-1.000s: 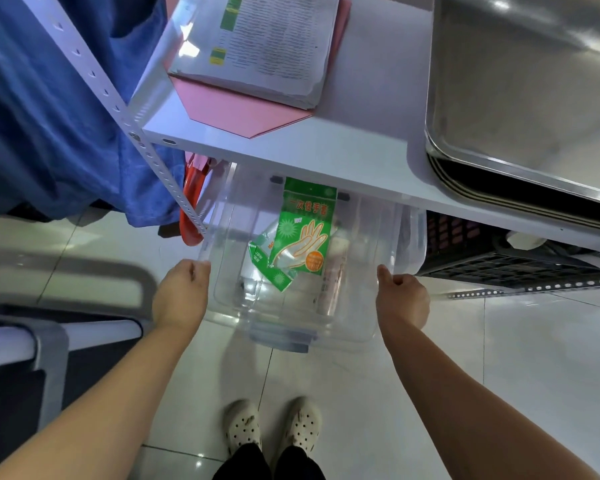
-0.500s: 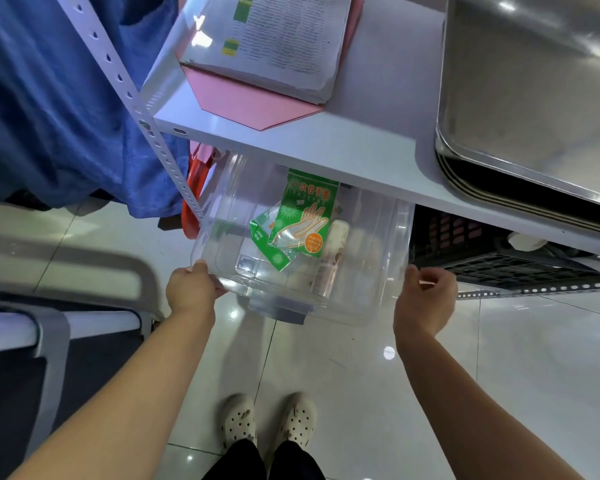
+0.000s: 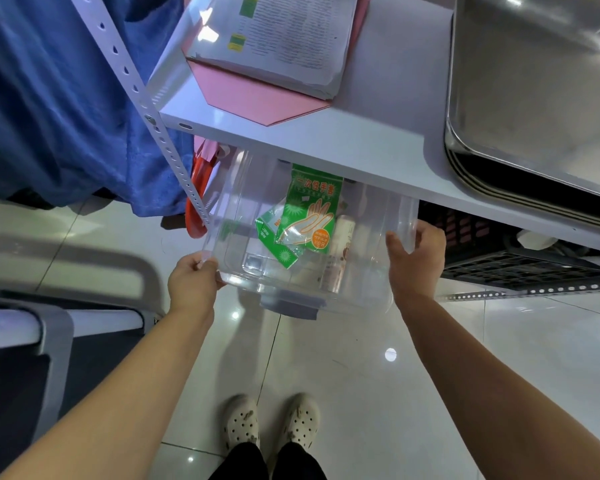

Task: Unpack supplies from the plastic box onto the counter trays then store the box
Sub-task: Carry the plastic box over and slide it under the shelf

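Hands point(image 3: 192, 284) point(image 3: 417, 261) extended forward, gripping clear plastic box point(image 3: 312, 233) rim, arms straight.

- Ahead of you a stack of printed papers point(image 3: 281, 39) lies on a pink folder point(image 3: 257, 98), whose corner juts out beneath it.
- On your left a blue cloth point(image 3: 49, 98) hangs behind a perforated white upright point(image 3: 142, 98).
- An orange object point(image 3: 198, 188) shows just beside that upright, partly hidden.
- On your right sits a black slatted crate point(image 3: 516, 268).
- Below you are pale clogs point(image 3: 241, 424) on glossy floor tiles point(image 3: 361, 375).
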Demonstrator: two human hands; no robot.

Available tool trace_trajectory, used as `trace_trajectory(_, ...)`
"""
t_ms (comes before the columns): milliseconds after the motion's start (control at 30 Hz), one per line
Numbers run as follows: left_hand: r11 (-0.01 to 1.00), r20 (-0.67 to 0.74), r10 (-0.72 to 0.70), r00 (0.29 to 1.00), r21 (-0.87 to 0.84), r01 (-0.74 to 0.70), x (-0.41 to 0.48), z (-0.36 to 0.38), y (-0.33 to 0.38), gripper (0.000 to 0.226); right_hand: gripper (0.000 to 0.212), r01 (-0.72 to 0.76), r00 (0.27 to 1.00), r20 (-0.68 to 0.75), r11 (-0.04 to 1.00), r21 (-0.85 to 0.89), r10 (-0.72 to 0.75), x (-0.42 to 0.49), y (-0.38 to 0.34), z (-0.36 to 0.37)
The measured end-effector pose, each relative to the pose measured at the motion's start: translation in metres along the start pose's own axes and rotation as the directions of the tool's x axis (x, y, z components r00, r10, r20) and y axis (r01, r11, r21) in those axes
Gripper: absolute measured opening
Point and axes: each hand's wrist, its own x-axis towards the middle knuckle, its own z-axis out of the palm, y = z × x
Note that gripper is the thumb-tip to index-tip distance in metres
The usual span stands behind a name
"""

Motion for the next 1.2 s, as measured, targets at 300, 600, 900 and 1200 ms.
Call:
trace_trajectory(300, 0.995, -0.054, -0.095, 0.994, -0.036, 0.093, -0.003, -0.027, 0.002, 0.023, 0.036, 0.249, 0.968, 0.059, 0.964, -0.091, -0.245, -0.054, -0.029, 0.018)
trace_trajectory(600, 0.993, 0.119, -0.099, 0.988, -0.045, 0.105, 0.002, -0.048, 0.024, 0.023, 0.044, 0.535, 0.841, 0.206, 0.824, -0.186, -0.500, -0.096, -0.070, 0.067)
trace_trajectory(900, 0.986, 0.281, -0.141, 0.949, -0.047, 0.161, 0.021, -0.071, 0.023, 0.022, 0.044, 0.672, 0.695, 0.406, 0.737, -0.075, -0.593, -0.115, -0.103, 0.115)
trace_trajectory(1200, 0.986, 0.306, -0.110, 0.946, -0.084, 0.142, 0.027, -0.075, 0.023, 0.018, 0.044, 0.820, 0.479, 0.482, 0.570, 0.052, -0.734, -0.120, -0.116, 0.126)
